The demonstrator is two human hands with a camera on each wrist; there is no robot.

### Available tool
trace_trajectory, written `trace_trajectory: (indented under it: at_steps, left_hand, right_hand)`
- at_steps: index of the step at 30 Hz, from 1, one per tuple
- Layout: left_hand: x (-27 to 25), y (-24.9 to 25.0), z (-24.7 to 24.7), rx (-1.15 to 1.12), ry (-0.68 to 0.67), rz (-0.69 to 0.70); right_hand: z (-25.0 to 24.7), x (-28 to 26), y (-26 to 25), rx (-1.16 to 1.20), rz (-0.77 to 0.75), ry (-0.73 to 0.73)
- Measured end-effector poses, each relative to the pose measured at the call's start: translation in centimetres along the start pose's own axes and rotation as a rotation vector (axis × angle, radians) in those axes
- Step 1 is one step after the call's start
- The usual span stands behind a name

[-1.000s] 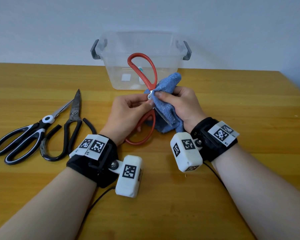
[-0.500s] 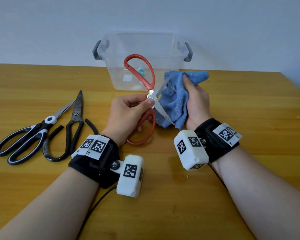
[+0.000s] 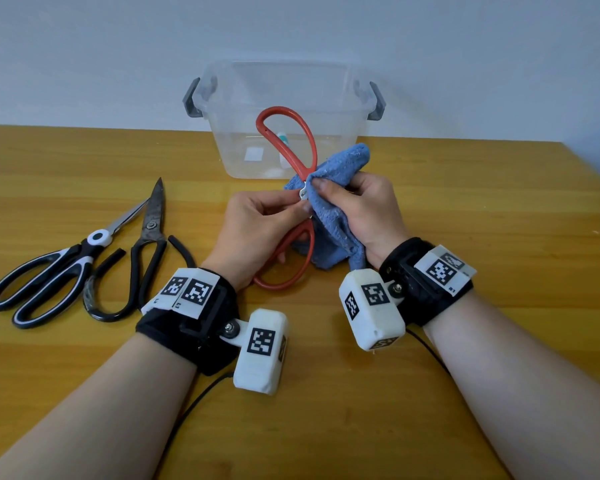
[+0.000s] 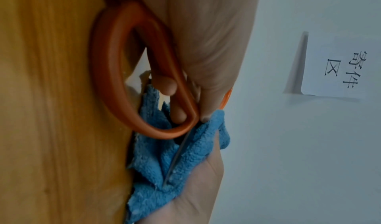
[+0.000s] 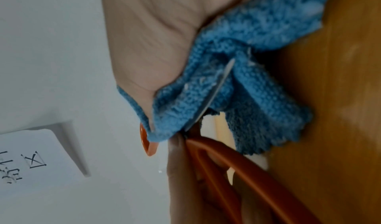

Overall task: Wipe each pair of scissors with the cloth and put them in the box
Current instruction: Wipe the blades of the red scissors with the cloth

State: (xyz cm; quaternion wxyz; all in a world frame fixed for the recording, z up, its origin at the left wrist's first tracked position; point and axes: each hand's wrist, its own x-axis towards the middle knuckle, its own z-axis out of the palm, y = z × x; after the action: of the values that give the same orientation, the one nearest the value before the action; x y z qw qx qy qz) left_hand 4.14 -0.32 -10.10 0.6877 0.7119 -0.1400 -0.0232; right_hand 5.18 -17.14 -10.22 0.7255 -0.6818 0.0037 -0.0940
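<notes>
At frame centre, the left hand [image 3: 257,226] grips the red scissors [image 3: 293,150] near the pivot; the right hand [image 3: 364,209] clamps the blue cloth [image 3: 340,161] apparently around one blade. The clear box [image 3: 281,84] stands just behind.

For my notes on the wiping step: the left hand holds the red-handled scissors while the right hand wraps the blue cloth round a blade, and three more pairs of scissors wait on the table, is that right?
Nearly. The head view shows two waiting pairs on the table, not three: the black-and-white scissors and the black shears. The rest stands: the left hand holds the red-handled scissors and the right hand wraps the blue cloth round a blade.
</notes>
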Motion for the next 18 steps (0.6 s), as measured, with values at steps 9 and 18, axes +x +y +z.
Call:
trace_trajectory:
  at_steps: [9,18]
  left_hand:
    - [-0.1,0.1,0.3,0.047,0.024,-0.023]
    - [0.0,0.0,0.0,-0.058,0.130,0.007]
  right_hand:
    - [-0.5,0.4,-0.9,0.268,0.107,0.336]
    - [-0.2,0.1,-0.5,0.094,0.116,0.020]
